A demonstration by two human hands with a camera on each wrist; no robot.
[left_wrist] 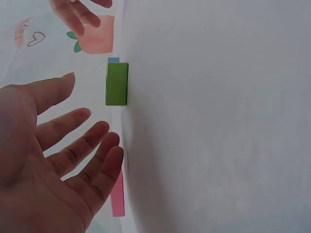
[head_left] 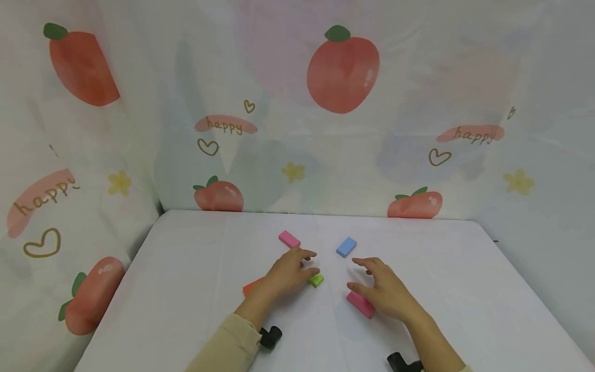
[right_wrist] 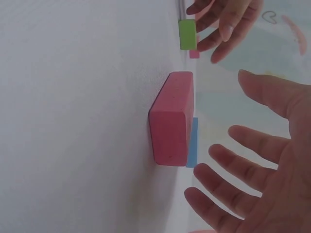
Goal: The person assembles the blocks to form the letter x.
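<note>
My left hand hovers over the table between a green block, a pink block and an orange block. Its fingers are spread and hold nothing; the forearm covers part of the orange block. In the left wrist view the green block stands beyond the thumb tip. My right hand is above a darker pink block, thumb and fingers apart with nothing between them. The right wrist view shows this pink block beside the fingers, and the blue block partly hidden behind it.
A blue block lies on the white tabletop, farther back between the hands. Behind the table hangs a printed cloth with fruit and the word "happy". A black strap-mounted piece sits at the left wrist, another at the right.
</note>
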